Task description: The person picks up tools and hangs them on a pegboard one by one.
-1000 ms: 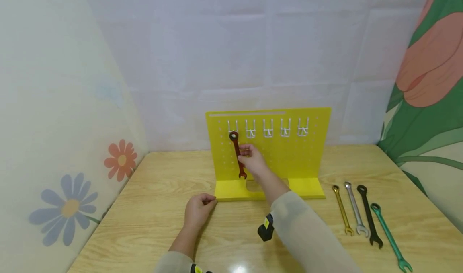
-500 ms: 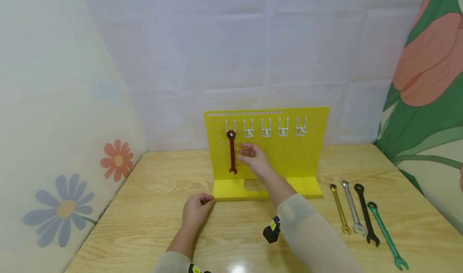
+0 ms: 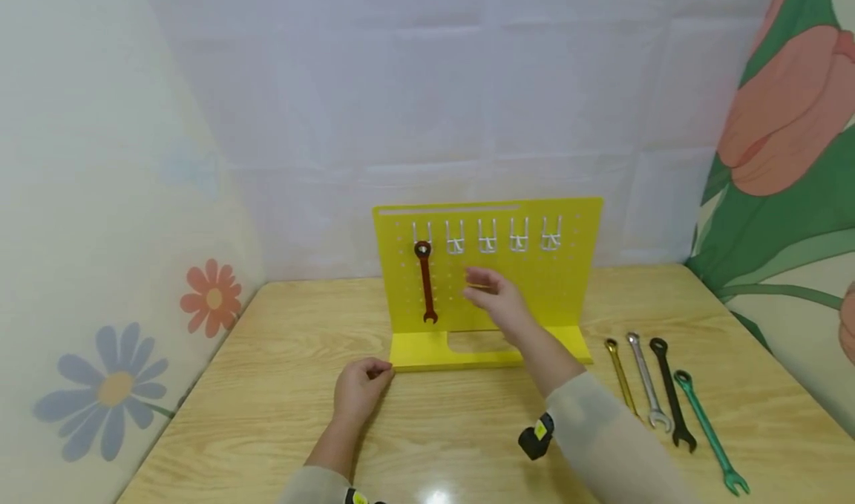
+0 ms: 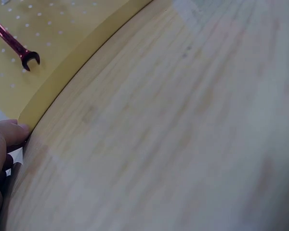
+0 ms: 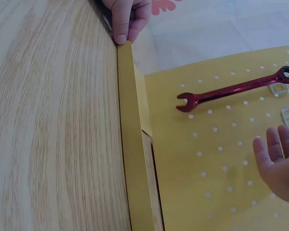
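Note:
A dark red combination wrench (image 3: 427,285) hangs by its ring end from the leftmost white hook of a yellow pegboard stand (image 3: 561,289). My right hand (image 3: 505,307) is in front of the board, to the right of that wrench and apart from it, its fingers extended around nothing. In the right wrist view the wrench (image 5: 236,90) shows its open jaw end free of any hand. My left hand (image 3: 357,391) pinches the front left corner of the stand's base; the thumb (image 4: 14,131) lies on that corner in the left wrist view, other fingers partly hidden.
Several more white hooks (image 3: 487,238) run along the board to the right with nothing hung on them. On the table's right side lie a gold wrench (image 3: 621,374), a silver wrench (image 3: 645,381), a black wrench (image 3: 671,393) and a green wrench (image 3: 711,433).
My right hand has let go of the red wrench and drawn back to the right. The wrench now hangs nearly straight down from its hook. My left hand keeps its place at the corner.

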`<state>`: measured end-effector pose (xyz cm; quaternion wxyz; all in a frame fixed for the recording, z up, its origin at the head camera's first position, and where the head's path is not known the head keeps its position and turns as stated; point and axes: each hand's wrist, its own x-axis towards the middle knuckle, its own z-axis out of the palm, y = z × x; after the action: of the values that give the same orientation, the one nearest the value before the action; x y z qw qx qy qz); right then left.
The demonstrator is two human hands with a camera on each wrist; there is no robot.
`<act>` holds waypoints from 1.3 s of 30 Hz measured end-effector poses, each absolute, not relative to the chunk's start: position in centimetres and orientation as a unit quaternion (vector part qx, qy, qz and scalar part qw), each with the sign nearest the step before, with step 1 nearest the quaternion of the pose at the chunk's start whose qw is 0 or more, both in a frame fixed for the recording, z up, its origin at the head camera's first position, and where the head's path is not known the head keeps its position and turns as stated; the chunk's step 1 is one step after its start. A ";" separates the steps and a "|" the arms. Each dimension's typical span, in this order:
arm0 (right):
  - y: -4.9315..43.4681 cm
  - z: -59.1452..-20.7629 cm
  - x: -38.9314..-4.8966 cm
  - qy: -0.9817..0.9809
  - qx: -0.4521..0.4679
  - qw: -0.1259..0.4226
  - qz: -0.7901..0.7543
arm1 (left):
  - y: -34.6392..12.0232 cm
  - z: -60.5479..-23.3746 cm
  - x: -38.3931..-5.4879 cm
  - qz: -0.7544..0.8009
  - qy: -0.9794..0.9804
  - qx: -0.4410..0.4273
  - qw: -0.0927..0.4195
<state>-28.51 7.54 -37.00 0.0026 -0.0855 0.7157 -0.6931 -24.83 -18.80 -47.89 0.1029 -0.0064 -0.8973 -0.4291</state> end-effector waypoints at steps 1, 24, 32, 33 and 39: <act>7.8 -37.0 -28.4 0.716 -0.086 0.000 -0.692 | -18.8 -47.9 -24.8 -0.428 -0.898 -0.006 0.104; 14.6 -37.7 -26.2 0.724 -0.049 -0.040 -0.687 | -18.9 -47.7 -24.8 -0.421 -0.900 -0.010 0.114; 17.3 -37.9 -25.4 0.748 -0.032 -0.058 -0.661 | -19.1 -47.8 -25.1 -0.418 -0.901 -0.005 0.111; 17.6 -38.0 -25.2 0.750 -0.031 -0.059 -0.658 | -19.0 -47.8 -25.1 -0.420 -0.901 -0.005 0.110; 19.9 -38.1 -23.8 0.767 -0.014 -0.058 -0.639 | -18.8 -47.7 -25.0 -0.425 -0.900 -0.001 0.099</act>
<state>-23.84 19.86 -38.15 -0.0583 -0.0135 0.7666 -0.6393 -24.95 -18.84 -47.73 0.0990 -0.0015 -0.8996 -0.4253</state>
